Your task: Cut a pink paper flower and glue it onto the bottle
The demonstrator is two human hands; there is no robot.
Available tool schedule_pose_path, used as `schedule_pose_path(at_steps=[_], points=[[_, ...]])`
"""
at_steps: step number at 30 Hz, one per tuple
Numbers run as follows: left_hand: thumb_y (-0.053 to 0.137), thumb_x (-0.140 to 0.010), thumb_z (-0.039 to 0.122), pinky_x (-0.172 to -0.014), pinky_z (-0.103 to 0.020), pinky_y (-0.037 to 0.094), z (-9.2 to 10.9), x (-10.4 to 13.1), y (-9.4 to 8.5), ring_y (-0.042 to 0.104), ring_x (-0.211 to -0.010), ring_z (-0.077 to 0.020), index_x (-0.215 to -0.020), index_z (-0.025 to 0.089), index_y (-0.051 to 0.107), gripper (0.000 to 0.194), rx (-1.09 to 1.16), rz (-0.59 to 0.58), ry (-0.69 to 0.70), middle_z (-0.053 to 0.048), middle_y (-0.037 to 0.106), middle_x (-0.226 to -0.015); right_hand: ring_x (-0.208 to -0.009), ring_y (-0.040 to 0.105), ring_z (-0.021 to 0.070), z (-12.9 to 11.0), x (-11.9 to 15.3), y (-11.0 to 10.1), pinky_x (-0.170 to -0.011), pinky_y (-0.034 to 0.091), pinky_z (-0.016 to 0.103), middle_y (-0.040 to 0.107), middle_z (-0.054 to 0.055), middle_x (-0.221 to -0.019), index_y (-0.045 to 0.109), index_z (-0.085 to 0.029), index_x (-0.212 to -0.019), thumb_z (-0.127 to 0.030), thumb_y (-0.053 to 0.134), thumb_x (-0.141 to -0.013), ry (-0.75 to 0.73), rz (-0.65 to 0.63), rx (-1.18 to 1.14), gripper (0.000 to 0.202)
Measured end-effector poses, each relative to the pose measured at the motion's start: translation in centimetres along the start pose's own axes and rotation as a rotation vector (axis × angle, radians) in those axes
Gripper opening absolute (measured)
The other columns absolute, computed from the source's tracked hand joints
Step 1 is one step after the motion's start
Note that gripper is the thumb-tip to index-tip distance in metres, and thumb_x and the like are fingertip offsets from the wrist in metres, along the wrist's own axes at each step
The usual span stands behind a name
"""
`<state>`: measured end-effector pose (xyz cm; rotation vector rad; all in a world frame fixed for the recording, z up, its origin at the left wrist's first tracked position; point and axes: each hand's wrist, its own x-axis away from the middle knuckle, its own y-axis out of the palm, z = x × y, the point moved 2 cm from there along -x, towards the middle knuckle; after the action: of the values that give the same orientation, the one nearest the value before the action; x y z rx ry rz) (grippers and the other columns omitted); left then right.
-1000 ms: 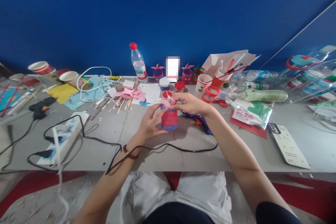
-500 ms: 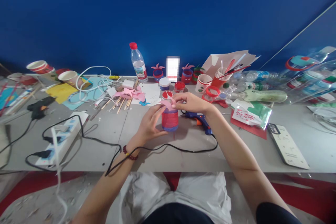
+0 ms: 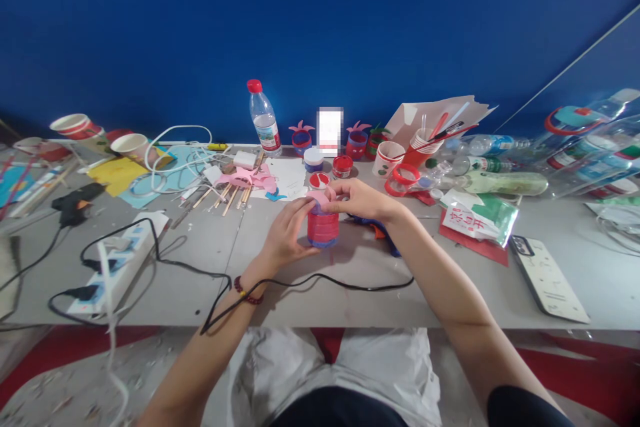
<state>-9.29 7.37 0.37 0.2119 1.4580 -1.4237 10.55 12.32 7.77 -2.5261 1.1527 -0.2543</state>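
A small jar painted red with blue bands (image 3: 323, 229) stands upright on the table in front of me. My left hand (image 3: 289, 233) is closed around its left side, thumb low and fingers at the rim. At the top, my right hand (image 3: 357, 200) pinches a pink paper piece (image 3: 321, 198) against the rim. Behind my right forearm lies a blue glue gun (image 3: 385, 233), partly hidden. Just beyond the jar sits a red-and-white paint pot lid (image 3: 319, 180).
A black cord crosses the table near my left wrist from the power strip (image 3: 120, 267). At the back stand a water bottle (image 3: 265, 123), paint pots and paper cups (image 3: 387, 159). Plastic bottles (image 3: 505, 183) and a phone (image 3: 550, 280) lie on the right.
The pink paper piece now sits lower and flatter against the jar's rim. My right hand has shifted slightly, covering more of the glue gun; my left hand stays on the jar.
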Motion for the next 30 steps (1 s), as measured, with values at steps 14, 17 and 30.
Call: schedule_pose_path(at_steps=[14, 17, 30], points=[[0.073, -0.074, 0.058, -0.105, -0.053, 0.045, -0.4, 0.3, 0.1, 0.053, -0.128, -0.036, -0.15, 0.019, 0.031, 0.095, 0.042, -0.033, -0.073, -0.022, 0.053, -0.137, -0.069, 0.049, 0.0139, -0.3, 0.1, 0.7, -0.068, 0.042, 0.03, 0.055, -0.001, -0.073, 0.052, -0.019, -0.069, -0.048, 0.066, -0.079, 0.042, 0.139, 0.09, 0.033], [0.077, -0.07, 0.057, -0.106, -0.054, 0.044, -0.2, -0.1, 0.0, 0.049, -0.132, -0.0364, -0.15, 0.019, 0.027, 0.101, 0.067, -0.042, -0.11, -0.022, 0.048, -0.142, -0.069, 0.051, 0.0143, 0.3, -0.2, 0.6, -0.068, 0.041, 0.031, 0.056, -0.001, -0.071, 0.053, -0.019, -0.068, -0.046, 0.067, -0.079, 0.085, 0.208, 0.107, 0.032], [0.077, -0.073, 0.044, -0.091, -0.042, 0.052, -0.4, 0.5, 1.3, 0.059, -0.108, -0.0237, -0.134, 0.02, 0.038, 0.076, 0.314, 0.131, -0.531, -0.013, 0.051, -0.123, -0.059, 0.044, 0.0128, -0.1, -0.3, 0.6, -0.055, 0.033, 0.029, 0.047, -0.001, -0.06, 0.052, -0.019, -0.061, -0.07, 0.059, -0.078, 0.2, 0.367, 0.03, 0.054]])
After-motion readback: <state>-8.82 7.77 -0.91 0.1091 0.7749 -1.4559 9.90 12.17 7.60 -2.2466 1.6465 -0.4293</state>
